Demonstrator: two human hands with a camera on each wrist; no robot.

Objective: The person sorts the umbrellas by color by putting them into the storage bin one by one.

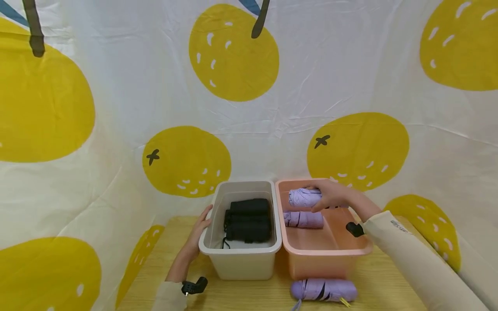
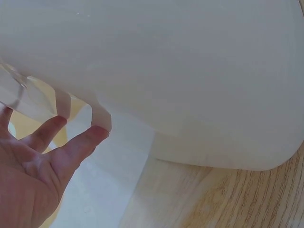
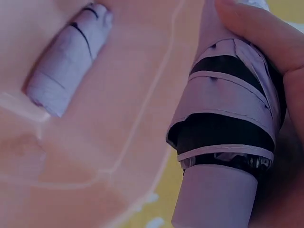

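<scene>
My right hand [image 1: 330,194] grips a folded lavender umbrella [image 1: 304,197] over the back of the pink bin [image 1: 330,252]. Close up in the right wrist view, this umbrella [image 3: 223,104] shows dark gaps between its pleats and a smooth lavender handle. Another lavender umbrella [image 1: 305,219] lies on the bin's floor at the left. At the off-white bin [image 1: 245,250], my left hand [image 1: 200,224] rests against the left rim; in the left wrist view its fingertips [image 2: 99,133] touch the underside of the rim. Black folded umbrellas [image 1: 249,220] lie inside that bin.
A third lavender umbrella [image 1: 324,290] with a small yellow tag lies on the wooden table [image 1: 241,298] before the pink bin. Both bins stand side by side, rims close together. Behind them hangs a white cloth [image 1: 288,108] printed with yellow fruit.
</scene>
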